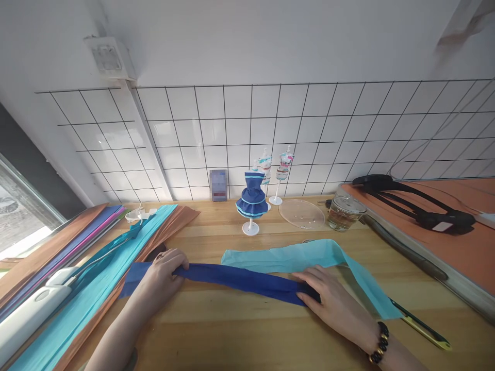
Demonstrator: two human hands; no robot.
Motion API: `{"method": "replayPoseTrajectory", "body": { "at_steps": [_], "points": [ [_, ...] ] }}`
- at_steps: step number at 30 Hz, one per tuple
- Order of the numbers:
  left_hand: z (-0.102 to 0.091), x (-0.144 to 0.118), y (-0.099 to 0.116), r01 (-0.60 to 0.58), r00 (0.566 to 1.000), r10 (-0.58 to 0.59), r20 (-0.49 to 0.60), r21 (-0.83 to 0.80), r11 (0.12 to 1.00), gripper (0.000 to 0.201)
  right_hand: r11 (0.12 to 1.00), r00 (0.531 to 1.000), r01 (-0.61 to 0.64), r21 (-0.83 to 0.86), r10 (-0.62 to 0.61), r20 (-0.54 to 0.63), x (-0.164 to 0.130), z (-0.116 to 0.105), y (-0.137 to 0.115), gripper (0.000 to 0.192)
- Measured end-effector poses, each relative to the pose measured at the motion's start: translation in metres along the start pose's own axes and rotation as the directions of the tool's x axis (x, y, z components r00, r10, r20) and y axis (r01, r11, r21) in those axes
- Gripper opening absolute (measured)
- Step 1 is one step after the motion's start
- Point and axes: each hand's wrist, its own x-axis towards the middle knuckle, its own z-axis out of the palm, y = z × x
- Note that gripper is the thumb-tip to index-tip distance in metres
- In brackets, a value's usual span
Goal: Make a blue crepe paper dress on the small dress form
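Observation:
A long dark blue crepe-paper strip (240,278) stretches between my two hands, just over the wooden table. Its left end runs on past my left hand (168,268), whose fingers are closed around the strip. At the other end my right hand (320,293) grips it between thumb and fingers, and its far tip is partly hidden there. Behind the blue one, a light turquoise strip (278,256) lies across the table and bends down towards the right, passing behind my right hand.
A small dress form in a blue ruffled dress (251,198) stands at the back. Beside it are more mini dress forms (284,170), a round clear plate (301,214) and a lidded glass (344,214). Folded paper (93,278) covers the left; a cutter (425,330) lies right.

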Motion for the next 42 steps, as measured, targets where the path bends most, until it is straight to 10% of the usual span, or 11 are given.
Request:
{"method": "replayPoseTrajectory", "body": {
  "at_steps": [8,21,26,42],
  "points": [
    [0.001,-0.003,0.004,-0.024,0.994,0.019,-0.105,-0.047,0.999,0.023,1.0,1.0,0.015,0.02,-0.015,0.022,0.001,-0.009,-0.006,0.017],
    [0.008,-0.005,-0.001,-0.101,0.901,0.173,-0.399,0.196,0.975,0.023,0.972,0.882,0.113,-0.208,-0.194,-0.429,-0.001,-0.012,0.026,0.018],
    [0.014,-0.001,-0.012,0.014,1.0,-0.011,-0.023,0.141,0.99,0.032,0.971,0.95,0.114,-0.211,-0.169,-0.262,0.001,-0.012,0.016,0.02],
    [-0.005,-0.01,-0.005,0.241,0.919,-0.184,0.348,-0.127,0.962,0.017,0.949,0.951,0.298,-0.106,-0.305,-0.054,-0.005,0.004,-0.022,0.028]
  ]
}}
